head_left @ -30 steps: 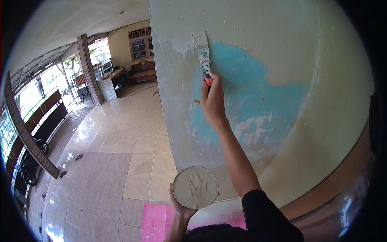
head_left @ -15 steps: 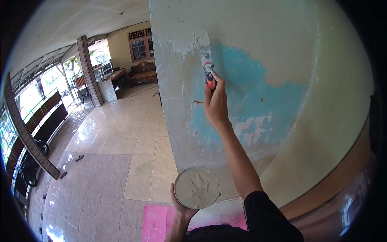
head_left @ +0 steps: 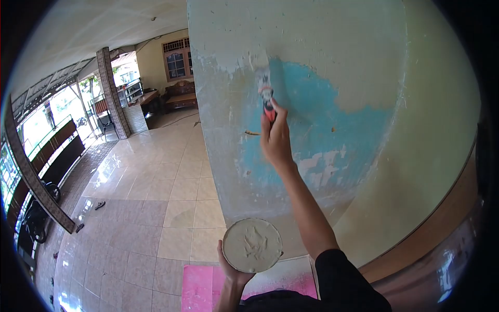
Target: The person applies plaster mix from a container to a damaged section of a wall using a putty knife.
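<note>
My right hand is wrapped round the red and black handle of a putty knife. Its blade, smeared with filler, lies against the wall at the left border of a bare turquoise patch. Grey-beige filler covers the wall above and around that patch. Low in the view, my left hand grips a round tub from its left side and below. Thick grey putty with ridges on its surface fills the tub. The tub's sides are mostly hidden from above.
A pink and white board lies below the tub. Tiled floor stretches away to the left, with a sandal on it. Farther off stand a pillar, a wooden bench and a parked motorbike.
My right hand has drawn the putty knife a short way down the wall. The filler smear above the blade looks flatter. My left hand keeps holding the tub.
</note>
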Available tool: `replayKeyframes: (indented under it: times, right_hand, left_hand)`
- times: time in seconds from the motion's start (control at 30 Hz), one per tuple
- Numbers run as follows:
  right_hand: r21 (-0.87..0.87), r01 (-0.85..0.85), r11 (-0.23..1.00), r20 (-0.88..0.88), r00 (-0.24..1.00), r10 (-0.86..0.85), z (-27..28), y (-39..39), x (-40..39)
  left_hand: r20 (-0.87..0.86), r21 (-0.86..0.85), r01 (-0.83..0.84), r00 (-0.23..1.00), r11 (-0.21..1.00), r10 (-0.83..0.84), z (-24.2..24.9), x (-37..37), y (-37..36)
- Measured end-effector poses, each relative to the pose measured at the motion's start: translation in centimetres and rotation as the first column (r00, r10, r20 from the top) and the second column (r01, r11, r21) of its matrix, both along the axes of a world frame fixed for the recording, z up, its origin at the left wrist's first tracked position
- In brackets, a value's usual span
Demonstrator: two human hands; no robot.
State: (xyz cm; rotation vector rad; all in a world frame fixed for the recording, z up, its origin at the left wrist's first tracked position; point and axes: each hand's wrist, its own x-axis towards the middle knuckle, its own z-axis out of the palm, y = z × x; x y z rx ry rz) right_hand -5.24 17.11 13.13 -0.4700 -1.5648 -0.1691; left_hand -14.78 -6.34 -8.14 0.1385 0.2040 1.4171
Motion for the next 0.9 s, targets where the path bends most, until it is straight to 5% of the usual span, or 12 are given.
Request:
replayKeyframes:
  times: [0.1,0.17,0.37,0.5,0.63,0.9]
  right_hand:
    - [-0.088,-0.021,0.996,-0.016,1.0,0.019,1.7,0.2,0.0]
    - [-0.058,0.121,0.991,0.005,0.993,-0.121,-0.5,1.1,0.0]
    - [-0.247,-0.014,0.969,0.008,1.0,0.016,-7.3,0.0,0.7]
    - [-0.005,0.008,1.0,0.021,1.0,-0.008,-1.3,0.1,0.3]
    - [-0.068,0.052,0.996,0.036,0.998,-0.049,1.2,1.0,-0.8]
    - [-0.044,0.088,0.995,0.049,0.995,-0.086,-7.6,0.4,0.2]
  left_hand:
    - [0.022,0.004,-0.009,1.0,1.0,0.009,-0.5,0.3,0.1]
    - [0.015,-0.011,-0.018,1.0,1.0,0.018,-0.1,0.6,-0.1]
    - [-0.01,-0.023,-0.047,0.999,0.999,0.047,0.3,0.9,-0.3]
    - [-0.027,0.001,-0.074,0.997,0.997,0.074,-0.4,1.0,-0.1]
    - [-0.008,-0.002,-0.06,0.998,0.998,0.06,-0.1,1.2,0.0]
    - [-0.032,0.014,-0.08,0.996,0.997,0.08,-0.5,1.3,-0.1]
